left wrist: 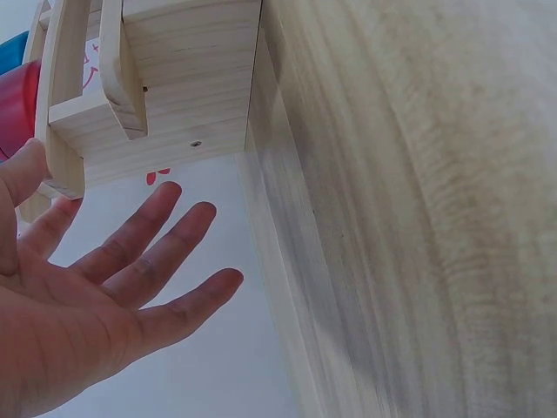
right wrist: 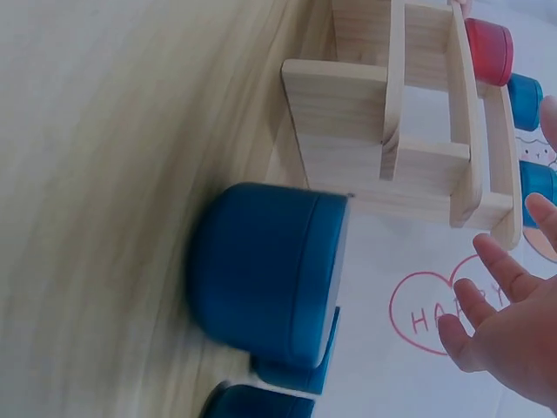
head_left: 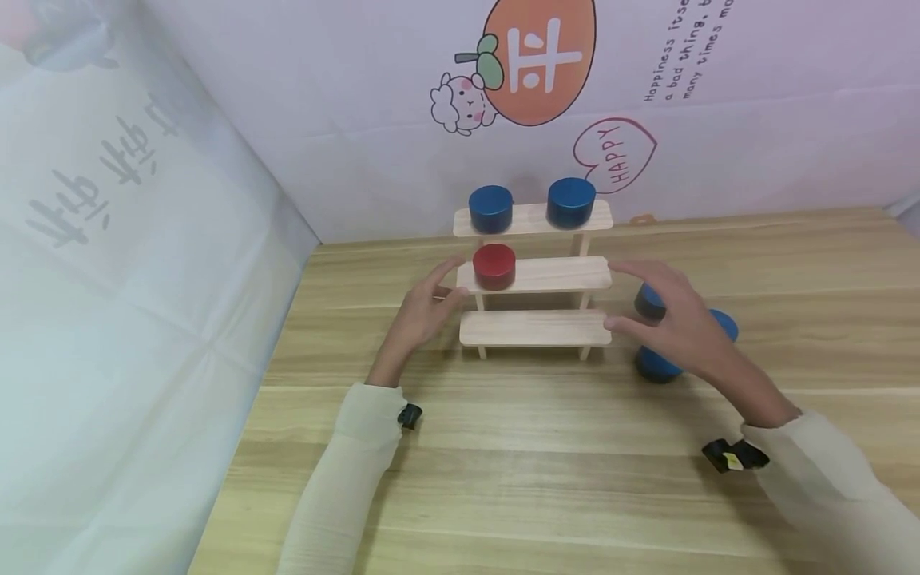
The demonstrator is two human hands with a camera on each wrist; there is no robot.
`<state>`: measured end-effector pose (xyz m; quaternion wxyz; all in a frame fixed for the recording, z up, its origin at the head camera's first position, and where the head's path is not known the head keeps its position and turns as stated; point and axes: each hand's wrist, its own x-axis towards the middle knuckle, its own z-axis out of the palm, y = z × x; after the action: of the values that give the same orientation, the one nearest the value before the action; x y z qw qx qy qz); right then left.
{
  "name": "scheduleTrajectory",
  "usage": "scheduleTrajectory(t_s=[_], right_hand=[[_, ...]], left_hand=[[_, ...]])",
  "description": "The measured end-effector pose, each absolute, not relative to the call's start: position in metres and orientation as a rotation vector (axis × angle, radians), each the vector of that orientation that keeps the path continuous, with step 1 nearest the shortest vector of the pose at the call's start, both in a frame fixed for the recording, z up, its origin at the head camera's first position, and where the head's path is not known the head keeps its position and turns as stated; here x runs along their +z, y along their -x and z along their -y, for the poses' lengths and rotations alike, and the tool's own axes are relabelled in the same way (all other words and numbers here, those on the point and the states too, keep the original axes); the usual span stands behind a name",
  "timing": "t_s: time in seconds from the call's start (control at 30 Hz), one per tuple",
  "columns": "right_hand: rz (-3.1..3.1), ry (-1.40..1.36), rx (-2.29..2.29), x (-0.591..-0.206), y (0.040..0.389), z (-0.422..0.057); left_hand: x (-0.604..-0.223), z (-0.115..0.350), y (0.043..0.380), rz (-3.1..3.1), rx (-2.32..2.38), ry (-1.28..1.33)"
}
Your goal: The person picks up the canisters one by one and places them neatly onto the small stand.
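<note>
A three-tier wooden stand [head_left: 561, 275] carries a red round tin [head_left: 494, 267] at the left of its middle tier. Two blue round tins sit on the top tier, a left one [head_left: 491, 210] and a right one [head_left: 571, 204]. At the left end of the middle tier is my left hand [head_left: 424, 313], thumb and index fingertip right at the board's end, other fingers [left wrist: 161, 261] spread apart. My right hand [head_left: 676, 319] is by the stand's right end, fingers extended and parted, holding nothing. The bottom tier bears no tin.
Several blue tins [head_left: 657, 366] stand on the wooden table [head_left: 503, 479] at right, partly hidden under my right hand. A printed white cloth [head_left: 359, 120] rises behind the stand, and another white sheet [head_left: 144, 319] borders the left side.
</note>
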<state>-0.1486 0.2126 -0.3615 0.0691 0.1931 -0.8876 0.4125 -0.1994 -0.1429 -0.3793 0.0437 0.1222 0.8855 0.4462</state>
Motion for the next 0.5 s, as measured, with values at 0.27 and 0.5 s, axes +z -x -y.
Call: scheduleTrajectory(t_s=[0.27, 0.5], right_hand=[[2.69, -0.584, 1.22, -0.365, 0.144, -0.223], [2.699, -0.584, 1.183, -0.366, 0.139, -0.23]], left_hand=[[-0.378, 0.143, 0.2, -2.716, 1.35, -0.389], [-0.379, 0.143, 0.2, -2.704, 1.373, -0.394]])
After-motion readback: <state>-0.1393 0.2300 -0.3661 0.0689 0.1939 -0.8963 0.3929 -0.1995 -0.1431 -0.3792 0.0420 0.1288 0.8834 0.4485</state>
